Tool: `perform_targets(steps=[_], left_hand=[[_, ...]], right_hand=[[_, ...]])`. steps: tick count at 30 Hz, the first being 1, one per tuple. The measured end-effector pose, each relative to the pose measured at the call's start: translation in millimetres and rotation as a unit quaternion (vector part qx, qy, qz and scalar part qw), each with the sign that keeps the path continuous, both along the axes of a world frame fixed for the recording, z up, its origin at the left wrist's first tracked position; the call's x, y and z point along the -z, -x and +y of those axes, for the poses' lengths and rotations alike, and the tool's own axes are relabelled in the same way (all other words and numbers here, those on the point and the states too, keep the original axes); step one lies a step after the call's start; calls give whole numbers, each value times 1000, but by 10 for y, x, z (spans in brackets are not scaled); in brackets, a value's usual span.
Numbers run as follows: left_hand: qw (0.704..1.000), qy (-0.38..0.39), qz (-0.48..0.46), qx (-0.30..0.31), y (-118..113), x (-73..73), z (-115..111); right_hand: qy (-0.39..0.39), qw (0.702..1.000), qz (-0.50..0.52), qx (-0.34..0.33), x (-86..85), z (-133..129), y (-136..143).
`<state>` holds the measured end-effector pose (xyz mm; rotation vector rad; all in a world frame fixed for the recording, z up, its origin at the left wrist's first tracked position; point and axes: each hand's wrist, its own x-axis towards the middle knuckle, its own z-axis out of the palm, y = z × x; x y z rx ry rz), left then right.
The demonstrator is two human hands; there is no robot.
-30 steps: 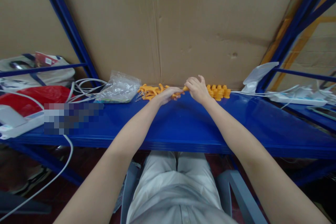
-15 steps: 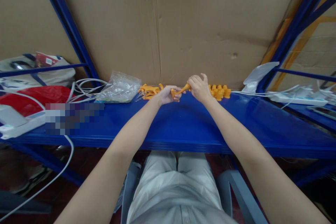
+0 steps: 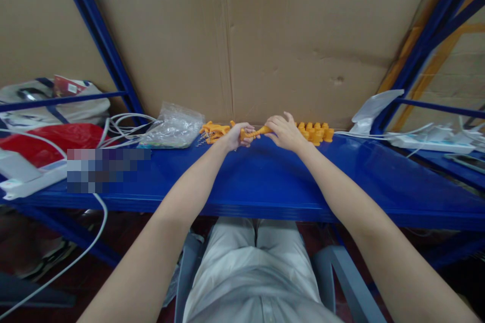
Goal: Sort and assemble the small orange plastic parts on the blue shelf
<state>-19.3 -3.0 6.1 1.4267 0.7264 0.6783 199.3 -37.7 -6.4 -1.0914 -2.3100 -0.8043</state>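
Between my two hands runs a slim orange plastic piece [image 3: 260, 132], its left end thicker. My left hand [image 3: 238, 136] is closed around that thicker end, palm partly turned up. My right hand [image 3: 282, 131] grips the other end with the fingers curled over it, so that end is hidden. Just left of my left hand lies a pile of orange branching plastic parts [image 3: 214, 131], with small shiny metal bits [image 3: 202, 137] beside it. Several orange knob-shaped pieces [image 3: 316, 133] stand in rows to the right of my right hand.
The blue shelf top [image 3: 273, 176] lies under my hands, with a cardboard sheet [image 3: 284, 45] upright behind. On the left are a clear plastic bag [image 3: 176, 126], white cables [image 3: 127, 123], a red bag [image 3: 64, 141] and a power strip [image 3: 34, 179]. Another white strip [image 3: 428, 141] lies right.
Both hands have shifted slightly left with the orange piece. My right hand has also dropped a little, and its fingers are curled further over the piece.
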Motion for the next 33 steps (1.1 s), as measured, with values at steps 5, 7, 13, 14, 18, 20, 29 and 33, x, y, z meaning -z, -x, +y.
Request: perform_targets(steps=[5,7,13,14,18,20,29,33], left_hand=[[1000,-10,23,9,-36,-2,-38],[1000,-11,26,15,-44,-16,-65],[1000,-26,0,9,-37,-27,-86],[1000,-30,-9,-1,-36,-22,-77],[994,-62,-53,-77,-44,14,-8],[986,-98,-48,-128,-52,36,36],[837,-401,224,-297,-17,167,172],[821,-425,234,-300,2,174,140]], right_hand=[[-2,1000,-11,-4,-4,35,-4],[-6,1000,-3,-1,-6,46,-12],[-29,996,57,63,-7,103,-110],[-36,993,77,84,-13,115,-148],[-79,960,209,169,-66,169,-379],[-99,929,288,212,-94,194,-535],[-23,746,510,428,135,129,-1124],[86,690,514,502,302,132,-1245]])
